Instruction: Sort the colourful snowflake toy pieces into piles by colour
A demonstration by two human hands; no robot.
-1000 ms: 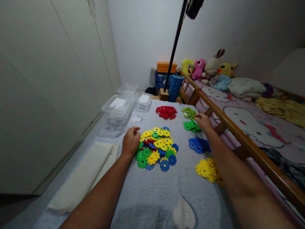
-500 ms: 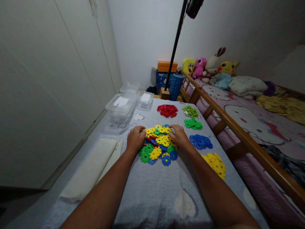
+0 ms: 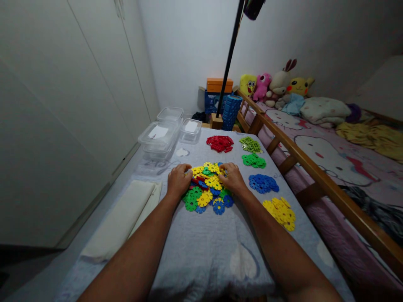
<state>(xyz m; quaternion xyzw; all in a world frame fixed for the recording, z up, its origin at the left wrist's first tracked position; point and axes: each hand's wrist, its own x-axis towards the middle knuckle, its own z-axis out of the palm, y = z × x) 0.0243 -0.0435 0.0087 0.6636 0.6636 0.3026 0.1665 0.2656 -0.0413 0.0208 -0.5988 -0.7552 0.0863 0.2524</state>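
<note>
A mixed pile of snowflake building discs (image 3: 206, 196), mostly yellow, green and blue with a few red pieces, lies in the middle of the cloth. My left hand (image 3: 179, 180) is cupped against its left side, fingers pointing away from me. From the right, my right hand (image 3: 233, 179) rests against the same pile, its fingers bent over the edge. Neither hand grips a single disc that I can see, and parts of the fingertips are hidden. To the right lie sorted heaps: yellow discs (image 3: 281, 213), blue discs (image 3: 263, 183) and green discs (image 3: 253, 161).
Light green pieces (image 3: 250, 144) and red pieces (image 3: 219, 143) lie at the far end. Clear plastic containers (image 3: 159, 136) stand at the back left, near a folded cream cloth (image 3: 121, 220). A wooden bed rail (image 3: 302, 161) borders the right side; a black pole (image 3: 229, 58) rises behind.
My right hand has shifted slightly left against the pile. My left hand stays in nearly the same place. The whole view has moved a little.
</note>
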